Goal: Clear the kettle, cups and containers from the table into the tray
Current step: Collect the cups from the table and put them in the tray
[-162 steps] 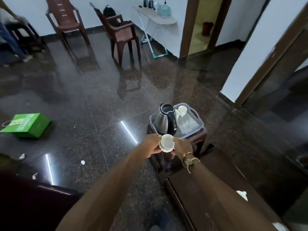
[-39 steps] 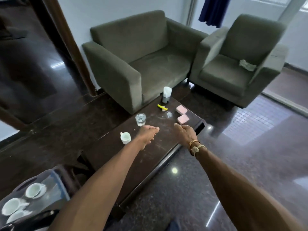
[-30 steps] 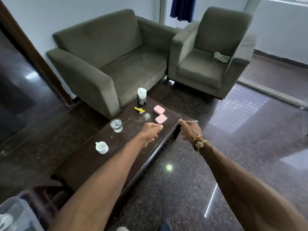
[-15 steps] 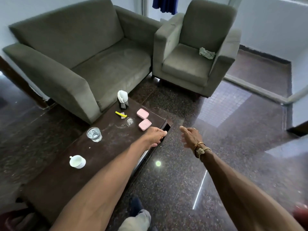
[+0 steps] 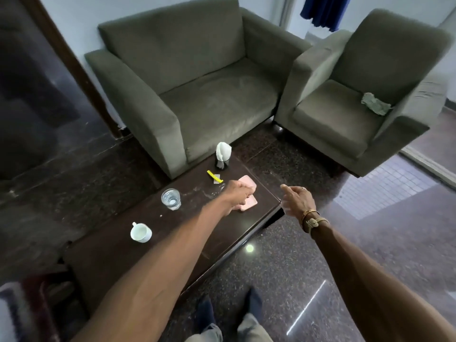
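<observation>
Two flat, round-cornered pink containers (image 5: 249,203) on the dark table (image 5: 172,245); left hand (image 5: 237,193) curled over them, grip indiscernible; right hand (image 5: 296,199) relaxed, holding nothing.

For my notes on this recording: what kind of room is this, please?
Probably a sitting room or lounge, in a home or perhaps an office. A grey-green sofa and a matching armchair stand round a low, dark coffee table, which holds a cup and a glass of water.

Dim daylight, floor glare, wide-angle distortion
</observation>
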`<act>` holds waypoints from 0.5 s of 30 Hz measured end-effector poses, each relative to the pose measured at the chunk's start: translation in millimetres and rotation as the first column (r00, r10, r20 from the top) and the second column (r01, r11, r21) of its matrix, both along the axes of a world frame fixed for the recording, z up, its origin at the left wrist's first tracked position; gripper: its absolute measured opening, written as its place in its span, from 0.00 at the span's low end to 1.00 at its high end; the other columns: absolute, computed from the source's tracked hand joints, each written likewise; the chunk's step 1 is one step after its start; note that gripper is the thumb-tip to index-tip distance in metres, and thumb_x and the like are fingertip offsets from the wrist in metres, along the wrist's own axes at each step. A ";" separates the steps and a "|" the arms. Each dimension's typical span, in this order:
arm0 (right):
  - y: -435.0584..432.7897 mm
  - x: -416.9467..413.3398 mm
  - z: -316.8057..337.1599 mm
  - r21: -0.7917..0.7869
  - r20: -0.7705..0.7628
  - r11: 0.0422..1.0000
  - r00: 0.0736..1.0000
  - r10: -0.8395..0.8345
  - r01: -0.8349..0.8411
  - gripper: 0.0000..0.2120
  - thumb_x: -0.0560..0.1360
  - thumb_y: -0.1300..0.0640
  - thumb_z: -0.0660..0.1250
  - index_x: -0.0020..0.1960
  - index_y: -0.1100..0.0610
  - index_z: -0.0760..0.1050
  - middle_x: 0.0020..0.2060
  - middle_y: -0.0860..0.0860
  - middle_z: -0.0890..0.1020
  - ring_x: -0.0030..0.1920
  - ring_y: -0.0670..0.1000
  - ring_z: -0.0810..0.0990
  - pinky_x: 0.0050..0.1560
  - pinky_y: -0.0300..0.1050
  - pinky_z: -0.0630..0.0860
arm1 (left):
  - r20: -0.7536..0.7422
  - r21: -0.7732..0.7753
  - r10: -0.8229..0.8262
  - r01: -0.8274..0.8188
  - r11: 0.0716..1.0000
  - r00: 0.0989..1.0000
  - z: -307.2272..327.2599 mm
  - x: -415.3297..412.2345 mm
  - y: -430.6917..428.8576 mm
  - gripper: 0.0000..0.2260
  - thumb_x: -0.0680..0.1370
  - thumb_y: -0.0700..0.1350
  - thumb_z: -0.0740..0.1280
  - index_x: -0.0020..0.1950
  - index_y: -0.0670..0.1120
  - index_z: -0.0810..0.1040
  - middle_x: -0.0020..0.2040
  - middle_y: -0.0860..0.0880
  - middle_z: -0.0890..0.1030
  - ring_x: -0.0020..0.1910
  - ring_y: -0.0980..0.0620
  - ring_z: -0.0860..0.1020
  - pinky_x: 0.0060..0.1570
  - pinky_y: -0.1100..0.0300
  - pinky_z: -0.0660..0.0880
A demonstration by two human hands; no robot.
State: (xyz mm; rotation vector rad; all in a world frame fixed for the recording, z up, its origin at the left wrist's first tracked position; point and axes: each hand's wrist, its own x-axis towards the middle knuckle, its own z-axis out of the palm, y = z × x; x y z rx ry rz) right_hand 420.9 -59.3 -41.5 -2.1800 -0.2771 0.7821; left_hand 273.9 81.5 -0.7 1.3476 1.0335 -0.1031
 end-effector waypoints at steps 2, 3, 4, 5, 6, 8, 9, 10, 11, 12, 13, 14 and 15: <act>24.1 0.1 -14.4 -0.040 -0.011 0.995 0.996 0.087 -0.087 0.23 0.68 0.34 0.66 0.50 0.51 0.82 0.42 0.51 0.83 0.43 0.56 0.83 0.51 0.56 0.81 | -0.033 -0.026 0.072 -0.073 0.997 0.997 -15.7 -11.0 12.6 0.04 0.80 0.47 0.67 0.47 0.48 0.76 0.42 0.49 0.76 0.39 0.53 0.72 0.52 0.56 0.72; 36.4 -2.6 -20.4 -0.058 -0.005 0.989 0.991 0.135 -0.135 0.20 0.70 0.36 0.66 0.49 0.50 0.83 0.42 0.51 0.83 0.44 0.56 0.83 0.52 0.56 0.81 | -0.053 -0.026 0.105 -0.107 0.994 0.993 -23.5 -19.0 17.9 0.04 0.80 0.47 0.67 0.47 0.48 0.76 0.42 0.49 0.76 0.39 0.53 0.72 0.51 0.56 0.71; 49.8 -4.1 -30.7 -0.077 -0.011 0.982 0.985 0.172 -0.172 0.20 0.70 0.37 0.66 0.48 0.51 0.83 0.41 0.51 0.83 0.44 0.56 0.83 0.52 0.57 0.81 | -0.072 -0.022 0.145 -0.147 0.989 0.987 -30.8 -27.6 23.2 0.05 0.80 0.48 0.67 0.46 0.49 0.75 0.43 0.48 0.76 0.39 0.53 0.72 0.49 0.57 0.71; 62.5 -8.7 -34.5 -0.097 -0.020 0.970 0.975 0.222 -0.223 0.20 0.69 0.36 0.66 0.47 0.51 0.83 0.40 0.51 0.84 0.44 0.56 0.83 0.52 0.56 0.81 | -0.089 -0.022 0.192 -0.194 0.981 0.977 -37.5 -36.9 28.2 0.05 0.80 0.48 0.67 0.46 0.49 0.75 0.44 0.49 0.76 0.39 0.53 0.71 0.49 0.57 0.71; 74.7 -11.5 -40.3 -0.094 -0.038 0.951 0.956 0.291 -0.293 0.22 0.67 0.35 0.66 0.46 0.51 0.83 0.40 0.53 0.84 0.44 0.57 0.83 0.52 0.55 0.80 | -0.105 -0.025 0.240 -0.243 0.970 0.965 -43.6 -46.0 33.5 0.05 0.80 0.49 0.67 0.45 0.49 0.76 0.43 0.49 0.76 0.39 0.53 0.71 0.49 0.57 0.71; 101.5 -17.8 -51.0 -0.096 -0.070 0.915 0.920 0.387 -0.392 0.27 0.61 0.30 0.65 0.42 0.53 0.82 0.41 0.57 0.85 0.46 0.60 0.84 0.52 0.59 0.80 | -0.143 -0.026 0.324 -0.331 0.943 0.935 -49.9 -64.8 43.4 0.05 0.80 0.49 0.68 0.46 0.49 0.77 0.45 0.49 0.77 0.41 0.52 0.73 0.47 0.58 0.72; 115.8 -22.0 -51.9 -0.091 -0.076 0.895 0.899 0.431 -0.437 0.27 0.59 0.30 0.65 0.40 0.53 0.81 0.41 0.59 0.84 0.47 0.62 0.84 0.51 0.61 0.81 | -0.154 -0.022 0.365 -0.373 0.928 0.918 -48.7 -73.6 48.3 0.05 0.80 0.50 0.68 0.48 0.49 0.77 0.46 0.48 0.77 0.43 0.51 0.73 0.45 0.59 0.73; 132.2 -21.2 -62.3 -0.091 -0.082 0.866 0.870 0.487 -0.493 0.25 0.58 0.31 0.65 0.38 0.51 0.81 0.41 0.60 0.84 0.47 0.63 0.84 0.51 0.63 0.80 | -0.150 -0.011 0.416 -0.423 0.906 0.897 -46.4 -81.3 53.7 0.05 0.80 0.50 0.68 0.49 0.49 0.77 0.46 0.48 0.77 0.43 0.51 0.74 0.43 0.60 0.72; 148.9 -22.0 -68.0 -0.068 -0.081 0.841 0.843 0.532 -0.537 0.21 0.57 0.31 0.64 0.36 0.47 0.82 0.39 0.59 0.84 0.47 0.63 0.83 0.51 0.63 0.80 | -0.138 0.002 0.474 -0.479 0.878 0.869 -43.4 -88.2 59.3 0.05 0.79 0.50 0.68 0.48 0.50 0.77 0.46 0.48 0.77 0.42 0.51 0.74 0.42 0.60 0.72; 163.6 -31.3 -57.0 -0.063 -0.072 0.825 0.827 0.558 -0.562 0.18 0.57 0.31 0.65 0.36 0.43 0.82 0.39 0.57 0.84 0.48 0.63 0.83 0.52 0.62 0.80 | -0.124 0.019 0.532 -0.534 0.845 0.838 -40.3 -96.0 64.7 0.04 0.79 0.49 0.68 0.46 0.50 0.77 0.45 0.49 0.77 0.41 0.52 0.74 0.40 0.61 0.71; 176.7 -42.3 -43.2 -0.058 -0.064 0.817 0.819 0.571 -0.574 0.16 0.59 0.32 0.67 0.36 0.42 0.82 0.41 0.55 0.85 0.49 0.62 0.83 0.53 0.61 0.80 | -0.119 0.032 0.578 -0.579 0.815 0.807 -36.8 -104.0 69.8 0.04 0.79 0.49 0.68 0.46 0.50 0.77 0.45 0.49 0.78 0.41 0.52 0.75 0.40 0.61 0.72; 187.6 -54.2 -31.3 -0.051 -0.049 0.798 0.800 0.598 -0.600 0.15 0.63 0.34 0.69 0.38 0.45 0.82 0.42 0.55 0.85 0.50 0.61 0.83 0.54 0.59 0.80 | -0.119 0.042 0.617 -0.617 0.786 0.778 -35.5 -113.1 74.1 0.03 0.78 0.49 0.69 0.47 0.50 0.78 0.45 0.49 0.78 0.41 0.52 0.76 0.42 0.60 0.74; 196.8 -64.2 -26.6 -0.064 -0.035 0.766 0.769 0.639 -0.640 0.14 0.68 0.38 0.70 0.39 0.49 0.83 0.43 0.54 0.85 0.49 0.59 0.83 0.54 0.56 0.80 | -0.121 0.051 0.651 -0.651 0.758 0.749 -34.5 -122.8 76.5 0.03 0.78 0.48 0.69 0.49 0.50 0.80 0.45 0.49 0.80 0.41 0.52 0.77 0.44 0.59 0.75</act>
